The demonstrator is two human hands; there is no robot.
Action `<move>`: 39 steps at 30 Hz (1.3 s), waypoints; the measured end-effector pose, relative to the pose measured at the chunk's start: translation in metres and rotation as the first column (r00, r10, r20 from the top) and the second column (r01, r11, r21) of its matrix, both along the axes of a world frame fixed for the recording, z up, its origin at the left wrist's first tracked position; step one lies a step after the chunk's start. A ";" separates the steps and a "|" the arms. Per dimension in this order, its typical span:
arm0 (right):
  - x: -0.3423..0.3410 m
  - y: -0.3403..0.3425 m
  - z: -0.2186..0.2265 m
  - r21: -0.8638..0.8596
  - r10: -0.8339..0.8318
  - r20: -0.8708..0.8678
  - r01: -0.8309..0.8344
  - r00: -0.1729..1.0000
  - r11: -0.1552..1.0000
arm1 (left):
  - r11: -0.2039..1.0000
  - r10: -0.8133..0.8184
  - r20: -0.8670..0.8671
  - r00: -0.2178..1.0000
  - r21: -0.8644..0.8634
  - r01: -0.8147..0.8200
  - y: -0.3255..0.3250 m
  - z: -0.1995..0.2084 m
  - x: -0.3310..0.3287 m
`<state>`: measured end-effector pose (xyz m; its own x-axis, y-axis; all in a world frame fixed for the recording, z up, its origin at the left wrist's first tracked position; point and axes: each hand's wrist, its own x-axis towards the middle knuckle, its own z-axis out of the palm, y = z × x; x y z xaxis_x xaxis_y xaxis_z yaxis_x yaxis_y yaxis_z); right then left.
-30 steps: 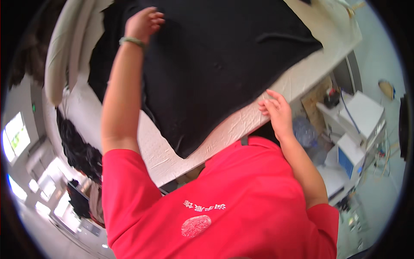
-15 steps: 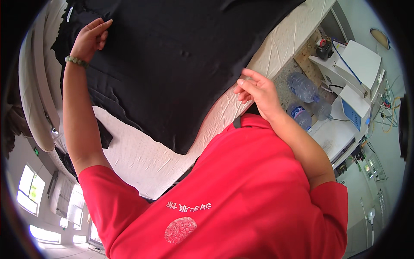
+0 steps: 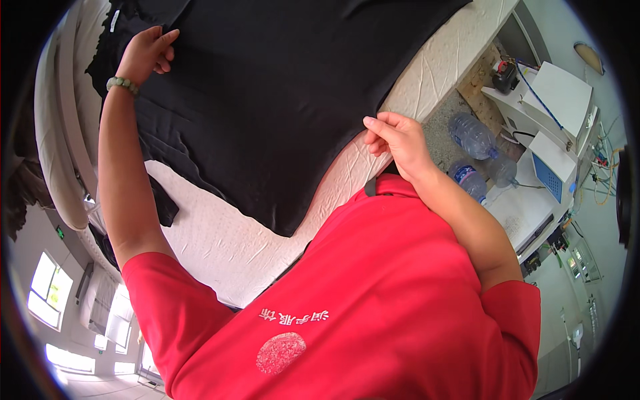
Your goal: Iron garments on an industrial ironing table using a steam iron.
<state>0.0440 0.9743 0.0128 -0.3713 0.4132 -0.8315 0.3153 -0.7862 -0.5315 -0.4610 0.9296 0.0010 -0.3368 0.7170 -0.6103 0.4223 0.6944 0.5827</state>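
A large piece of black cloth (image 3: 260, 100) lies spread over a pale padded table (image 3: 213, 233), its pointed corner hanging toward me. At the far left, my left hand (image 3: 148, 55), with a beaded bracelet (image 3: 123, 85) at the wrist, is closed in a pinch on the cloth. Small creases run from its fingertips. Over the cloth's right edge, my right hand (image 3: 399, 139) is closed, thumb against the bent forefinger on the edge. The bit between those fingertips is mostly hidden. A small white label (image 3: 115, 21) shows near the cloth's far left edge.
Several clear plastic bottles (image 3: 472, 133) stand to the right beyond the table edge. White machine parts (image 3: 557, 100) with cables are beside them. A light padded roll (image 3: 57, 147) runs along the left, and a dark cloth piece (image 3: 163, 203) lies under my left forearm.
My right forefinger, stretched out before, has bent in toward the thumb at the cloth's edge. My left hand keeps its pinch, and a crease has appeared beside it. The view has shifted slightly.
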 end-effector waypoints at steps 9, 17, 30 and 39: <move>-0.007 0.004 0.003 0.049 0.071 0.103 -0.076 0.992 0.996 | 0.991 0.033 -0.284 0.958 -0.114 -0.068 0.013 0.000 0.034; -0.021 0.030 0.025 0.411 0.412 0.598 -0.704 0.688 0.579 | 0.687 0.578 -0.495 0.649 0.724 -0.059 -0.038 -0.015 0.152; -0.194 0.129 -0.017 0.702 0.215 0.647 -0.462 0.732 -0.542 | 0.878 0.465 -0.726 0.507 0.452 -0.157 -0.093 -0.031 0.179; -0.315 0.149 -0.015 0.670 0.408 0.703 -0.352 0.582 -0.653 | 0.854 0.447 -0.716 0.536 0.520 -0.017 -0.081 -0.019 0.113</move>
<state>-0.2707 1.1230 -0.0027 -0.9710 0.1094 0.2124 0.0713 0.9812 -0.1793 -0.3482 0.8488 -0.0179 -0.7081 0.6242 0.3302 0.7061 0.6265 0.3300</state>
